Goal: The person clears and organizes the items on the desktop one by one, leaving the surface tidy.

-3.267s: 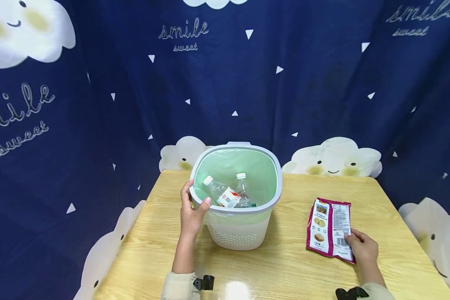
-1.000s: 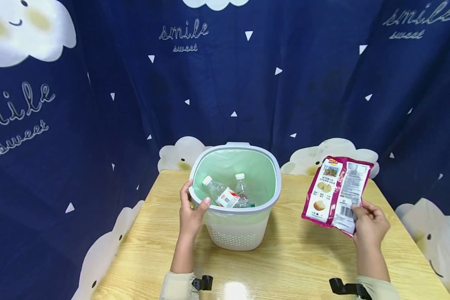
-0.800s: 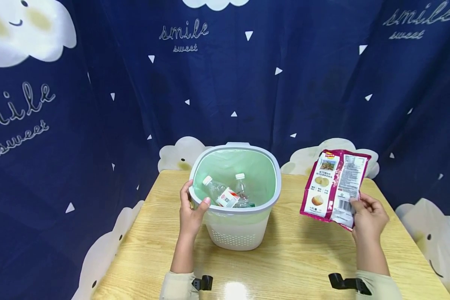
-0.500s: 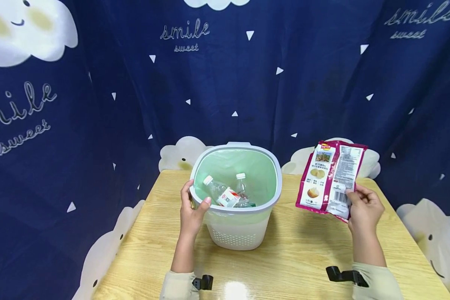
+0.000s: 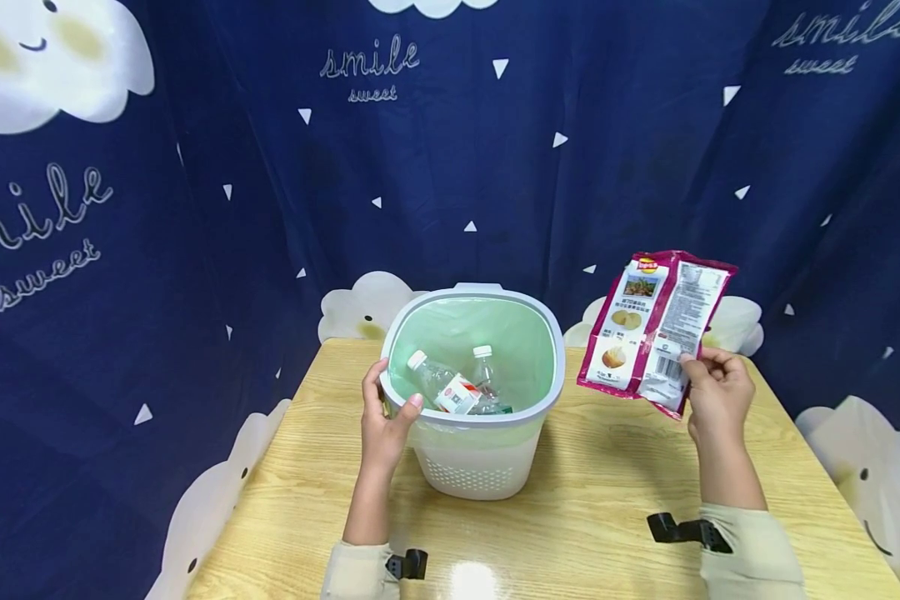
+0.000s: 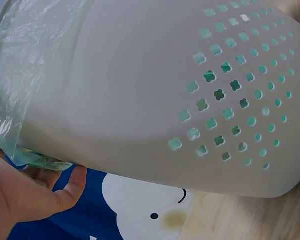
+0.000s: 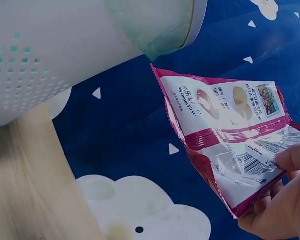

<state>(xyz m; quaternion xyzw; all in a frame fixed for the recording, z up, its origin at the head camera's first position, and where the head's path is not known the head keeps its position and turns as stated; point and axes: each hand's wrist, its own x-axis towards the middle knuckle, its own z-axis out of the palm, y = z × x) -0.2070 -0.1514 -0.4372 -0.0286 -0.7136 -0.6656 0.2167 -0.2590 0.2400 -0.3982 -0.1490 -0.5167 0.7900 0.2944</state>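
A white trash bin (image 5: 487,467) with a grey-blue rim and a green liner bag (image 5: 521,350) stands on the table. Two clear plastic bottles lie inside it, one with a red and white label (image 5: 457,395), the other (image 5: 483,375) behind it. My left hand (image 5: 385,425) grips the bin's left rim, thumb on top and fingers down the outside; the left wrist view shows those fingers (image 6: 72,192) against the wall. Raised above the table to the right, a magenta and white chip bag (image 5: 654,329) is pinched at its lower right edge by my right hand (image 5: 720,392).
The light wooden table (image 5: 600,533) carries the bin near its middle. Behind it and along both sides hangs a dark blue curtain (image 5: 450,150) with white clouds and triangles. Each wrist wears a black strap mount, the left one (image 5: 407,565) close to the bin's front.
My right hand has lifted the chip bag off the table, and over the last second has carried it further up and slightly left. The left hand and bin stay in place.
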